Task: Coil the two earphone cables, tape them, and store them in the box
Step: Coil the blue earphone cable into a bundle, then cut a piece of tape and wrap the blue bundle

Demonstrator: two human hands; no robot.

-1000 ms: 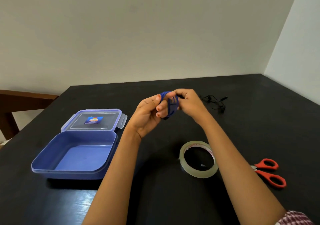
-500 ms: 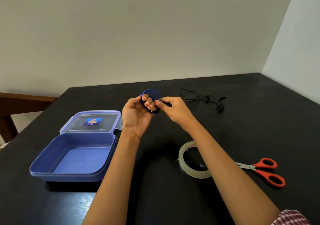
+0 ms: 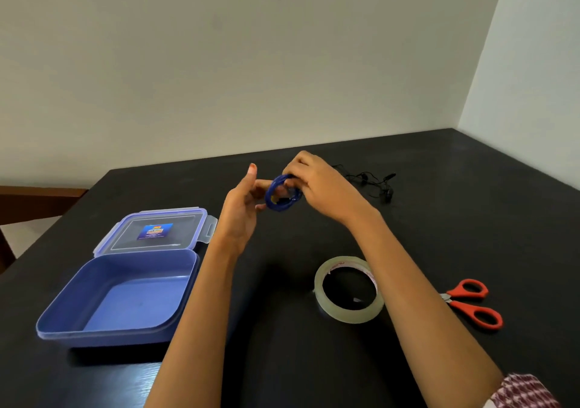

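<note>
Head view: right hand [image 3: 320, 185] hides part of blue coil [image 3: 270, 195].

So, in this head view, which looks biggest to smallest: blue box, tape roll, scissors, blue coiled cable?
1. blue box, clearly largest.
2. tape roll and scissors: about alike, scissors partly hidden, so unranked.
3. blue coiled cable, smallest, though held farther away.

Black bench [image 3: 470, 219], matte top. Left side: open blue box [image 3: 119, 335], with its clear lid [image 3: 153, 232] flat just behind, touching it. Near centre-right: tape roll [image 3: 348, 315] lying flat. Right of it, apart: red-handled scissors [image 3: 470, 304], blades pointing left. Far side: loose black earphone cable [image 3: 373, 181], uncoiled.
</note>
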